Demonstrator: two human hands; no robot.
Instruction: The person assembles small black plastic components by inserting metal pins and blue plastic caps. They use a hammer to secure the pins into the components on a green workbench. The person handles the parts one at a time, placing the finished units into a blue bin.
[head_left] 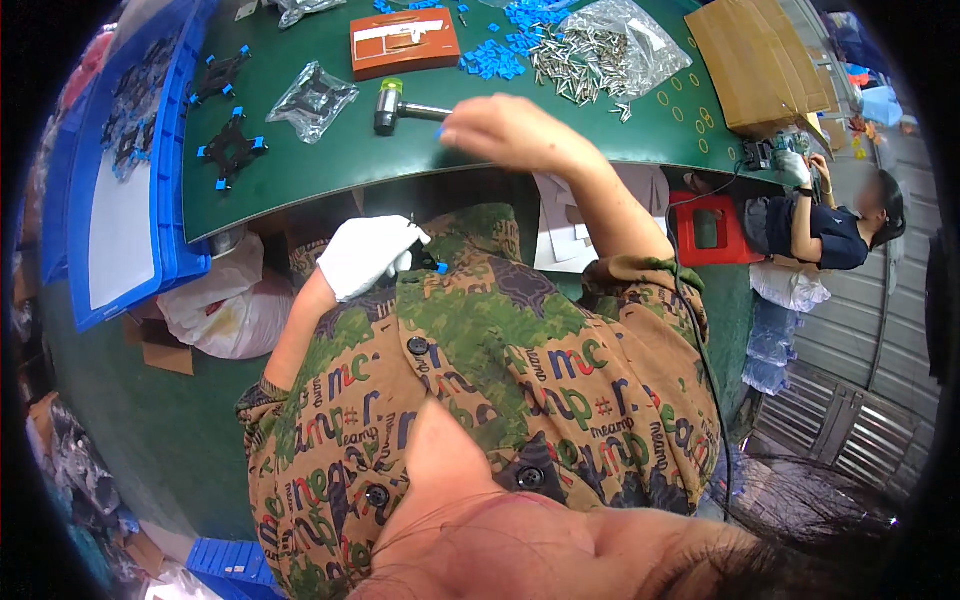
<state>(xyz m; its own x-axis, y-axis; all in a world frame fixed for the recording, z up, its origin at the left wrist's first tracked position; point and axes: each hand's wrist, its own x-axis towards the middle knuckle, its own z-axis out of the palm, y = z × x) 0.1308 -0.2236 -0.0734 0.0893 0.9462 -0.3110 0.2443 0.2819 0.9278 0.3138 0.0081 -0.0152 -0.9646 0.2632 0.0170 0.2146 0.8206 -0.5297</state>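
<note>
From where I stand, the piece in hand looks only part-finished. The person's left hand, in a white knitted glove (pixel 368 258), is closed around a small black part with a blue tip (pixel 428 263), held at the lap just below the edge of the green tabletop (pixel 300 188). Fingers cover most of it, so I can't tell how many blue pieces are on it.

The bare right hand (pixel 508 132) hangs over the table beside the handle of a mallet with a green-yellow face (pixel 388 106). A speck of blue shows at its fingertips, but I can't tell whether it grips anything.

As for what looks done, two black X-shaped frames with blue ends (pixel 234 150) lie at the table's left, and more black-and-blue parts (pixel 135 120) sit in the tall blue plastic crate (pixel 178 200). A clear plastic bag of black parts (pixel 313 102) lies near the mallet. Plenty seems left to use: a heap of small blue plastic pieces (pixel 492 60) and a spread of silver metal pins (pixel 578 65).
</note>
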